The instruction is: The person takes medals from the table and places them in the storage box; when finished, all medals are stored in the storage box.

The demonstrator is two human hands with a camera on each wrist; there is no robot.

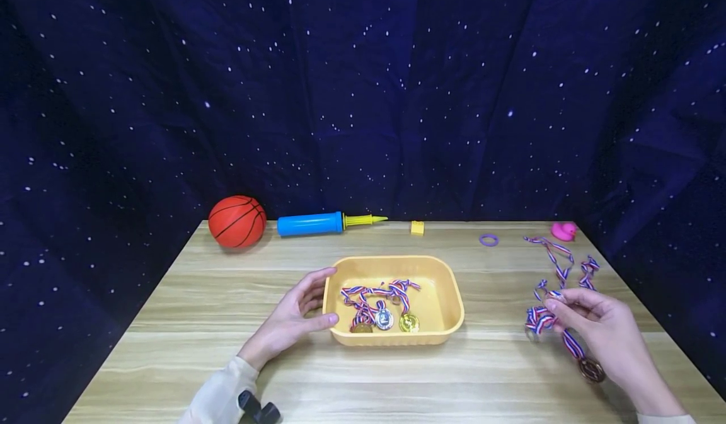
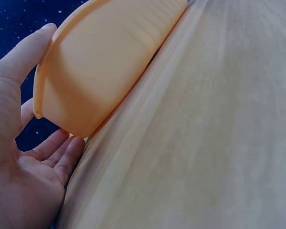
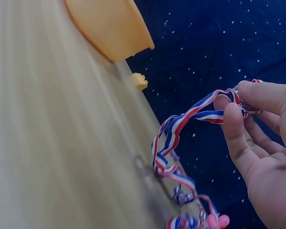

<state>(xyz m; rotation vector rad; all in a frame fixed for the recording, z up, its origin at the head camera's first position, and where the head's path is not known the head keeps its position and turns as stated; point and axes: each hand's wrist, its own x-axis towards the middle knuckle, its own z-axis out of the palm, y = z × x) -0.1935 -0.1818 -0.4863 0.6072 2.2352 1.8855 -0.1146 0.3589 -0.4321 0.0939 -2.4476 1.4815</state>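
A yellow plastic basin (image 1: 394, 339) sits mid-table with several medals inside, among them a silver medal (image 1: 384, 319) and a gold medal (image 1: 409, 322) on striped ribbons. My left hand (image 1: 295, 310) holds the basin's left end, thumb (image 2: 31, 52) on the rim and fingers low against the side. At the right, my right hand (image 1: 604, 323) pinches a red, white and blue medal ribbon (image 3: 178, 126) between thumb and fingers. Bunched ribbon (image 1: 539, 319) hangs below the fingertips. A bronze-coloured medal (image 1: 592, 370) shows just under this hand.
Further ribbons (image 1: 558, 257) lie beyond the right hand. Along the back edge are a red basketball (image 1: 237, 222), a blue and yellow hand pump (image 1: 311, 223), a small yellow block (image 1: 417, 227), a purple ring (image 1: 488, 240) and a pink rubber duck (image 1: 563, 231). Behind hangs a dark starry curtain (image 1: 363, 96).
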